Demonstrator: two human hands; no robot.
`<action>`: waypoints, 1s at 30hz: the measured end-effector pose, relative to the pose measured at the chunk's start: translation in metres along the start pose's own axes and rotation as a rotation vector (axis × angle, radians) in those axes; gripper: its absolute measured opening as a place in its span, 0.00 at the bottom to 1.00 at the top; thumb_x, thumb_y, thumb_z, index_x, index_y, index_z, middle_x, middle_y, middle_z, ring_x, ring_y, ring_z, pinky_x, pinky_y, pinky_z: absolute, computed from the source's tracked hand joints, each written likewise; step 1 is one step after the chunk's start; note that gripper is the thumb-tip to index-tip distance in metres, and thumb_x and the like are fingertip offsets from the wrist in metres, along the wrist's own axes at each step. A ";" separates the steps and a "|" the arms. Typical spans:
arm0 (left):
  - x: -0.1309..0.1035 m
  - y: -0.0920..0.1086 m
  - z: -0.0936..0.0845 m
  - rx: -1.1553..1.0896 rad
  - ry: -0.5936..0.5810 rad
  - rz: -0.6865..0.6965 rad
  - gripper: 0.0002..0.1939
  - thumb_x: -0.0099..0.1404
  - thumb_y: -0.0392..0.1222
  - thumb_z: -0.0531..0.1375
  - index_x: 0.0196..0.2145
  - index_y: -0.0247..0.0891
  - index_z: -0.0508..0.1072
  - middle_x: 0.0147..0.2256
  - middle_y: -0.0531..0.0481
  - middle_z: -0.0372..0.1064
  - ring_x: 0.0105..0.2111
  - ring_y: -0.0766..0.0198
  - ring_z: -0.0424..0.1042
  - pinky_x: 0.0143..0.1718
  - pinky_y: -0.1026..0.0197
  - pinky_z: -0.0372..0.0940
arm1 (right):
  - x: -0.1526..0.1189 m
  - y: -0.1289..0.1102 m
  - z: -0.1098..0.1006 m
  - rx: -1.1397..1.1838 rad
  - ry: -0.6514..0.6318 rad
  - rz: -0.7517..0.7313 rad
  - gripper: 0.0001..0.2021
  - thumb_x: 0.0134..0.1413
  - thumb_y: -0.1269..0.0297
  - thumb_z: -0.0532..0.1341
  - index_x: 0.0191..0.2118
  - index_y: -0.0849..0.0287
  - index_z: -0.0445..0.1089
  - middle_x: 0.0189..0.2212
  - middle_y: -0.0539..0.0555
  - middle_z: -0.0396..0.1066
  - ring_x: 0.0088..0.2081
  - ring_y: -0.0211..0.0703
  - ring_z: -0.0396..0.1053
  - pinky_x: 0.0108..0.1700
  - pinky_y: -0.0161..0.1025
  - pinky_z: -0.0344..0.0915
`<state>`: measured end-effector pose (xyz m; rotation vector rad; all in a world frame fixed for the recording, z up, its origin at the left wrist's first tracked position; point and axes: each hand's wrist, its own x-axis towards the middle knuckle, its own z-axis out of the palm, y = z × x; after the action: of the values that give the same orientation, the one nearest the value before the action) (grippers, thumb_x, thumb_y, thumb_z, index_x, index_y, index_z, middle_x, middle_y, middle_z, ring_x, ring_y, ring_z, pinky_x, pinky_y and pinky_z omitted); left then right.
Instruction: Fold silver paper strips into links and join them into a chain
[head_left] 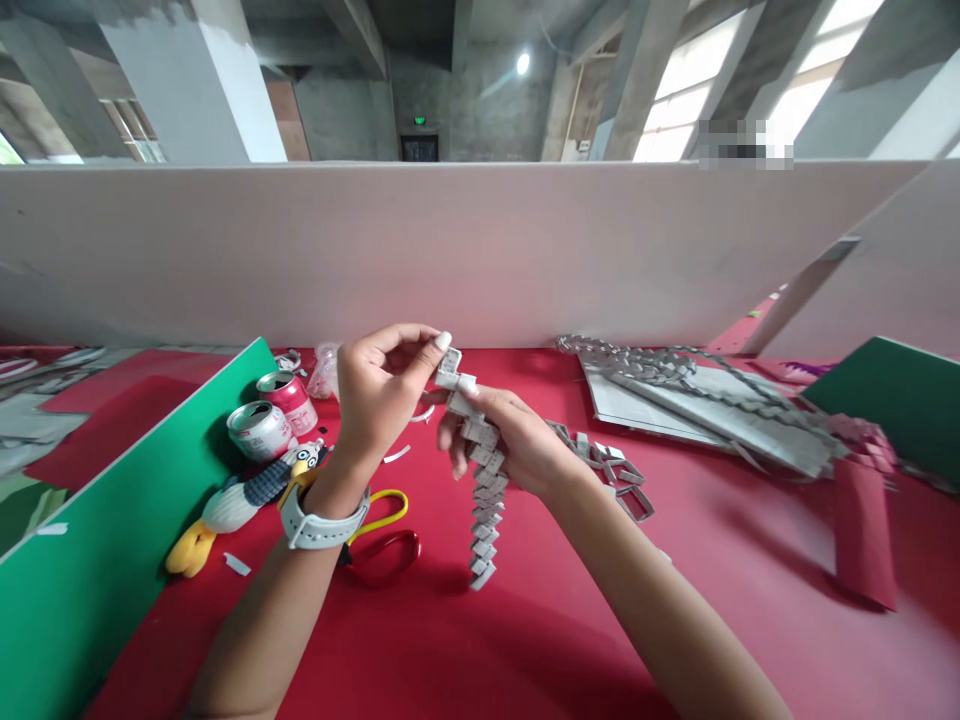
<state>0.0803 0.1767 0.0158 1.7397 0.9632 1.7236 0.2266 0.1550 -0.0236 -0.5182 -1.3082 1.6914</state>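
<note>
A zigzag chain of folded grey-white paper [487, 480] hangs down over the red table. My left hand [390, 385], with a white watch on its wrist, pinches the chain's top end between thumb and fingers. Just below, my right hand [514, 430] is closed round the upper part of the chain, its thumb on top. Scissors [384, 515] with yellow and red handles lie beneath my left wrist. Several folded paper links [615, 470] rest on the table beyond my right forearm.
Two cans [289, 400] [260, 430] and a stuffed bird toy [240, 500] are beside a green divider [135, 500] on the left. Braided strips [645, 365] lie over white boards [667, 410] at the right, near a red paper roll [864, 530]. A pale partition [480, 250] stands behind.
</note>
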 end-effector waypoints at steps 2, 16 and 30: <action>-0.001 0.000 0.002 0.006 -0.021 0.011 0.10 0.58 0.47 0.66 0.30 0.36 0.78 0.23 0.50 0.75 0.22 0.66 0.72 0.22 0.67 0.69 | 0.001 0.001 0.001 0.022 0.060 -0.025 0.16 0.58 0.52 0.62 0.39 0.61 0.75 0.29 0.52 0.75 0.27 0.37 0.74 0.31 0.33 0.70; -0.003 -0.001 0.007 -0.010 -0.159 0.018 0.08 0.59 0.45 0.66 0.30 0.37 0.80 0.27 0.48 0.78 0.26 0.64 0.76 0.29 0.64 0.71 | -0.008 -0.021 -0.003 -0.288 0.157 -0.090 0.19 0.52 0.49 0.65 0.38 0.63 0.75 0.30 0.54 0.76 0.31 0.39 0.75 0.39 0.38 0.72; -0.010 -0.007 0.010 0.128 -0.187 0.307 0.13 0.64 0.43 0.62 0.46 0.41 0.78 0.38 0.47 0.78 0.37 0.64 0.77 0.43 0.62 0.71 | -0.006 -0.016 0.002 -0.274 0.284 -0.168 0.21 0.58 0.45 0.58 0.29 0.60 0.68 0.18 0.49 0.69 0.19 0.35 0.67 0.21 0.31 0.60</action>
<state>0.0901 0.1750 0.0033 2.1835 0.7703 1.6685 0.2349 0.1493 -0.0097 -0.7566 -1.3382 1.2567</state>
